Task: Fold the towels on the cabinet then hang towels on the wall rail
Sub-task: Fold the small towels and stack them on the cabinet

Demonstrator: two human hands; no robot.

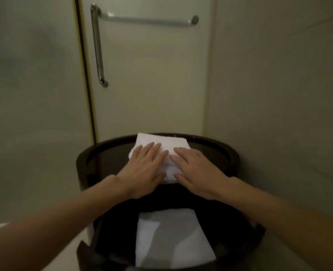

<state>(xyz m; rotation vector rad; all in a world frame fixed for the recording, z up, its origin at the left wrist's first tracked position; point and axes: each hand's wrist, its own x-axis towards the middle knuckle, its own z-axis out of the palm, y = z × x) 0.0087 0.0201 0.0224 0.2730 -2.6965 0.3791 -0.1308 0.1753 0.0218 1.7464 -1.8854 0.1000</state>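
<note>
left hand and right hand pressed flat, fingers straight, gripping nothing, on the white folded cloth towel atop the dark round wooden cabinet; its long axis pointed away from the person.

Folded towel partly covered, cabinet base cut off below

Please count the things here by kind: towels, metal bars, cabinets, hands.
Towels: 2, top towel, lower towel
Metal bars: 2, wall rail, upright bar
Cabinet: 1
Hands: 2, left hand, right hand
Total: 7
</note>
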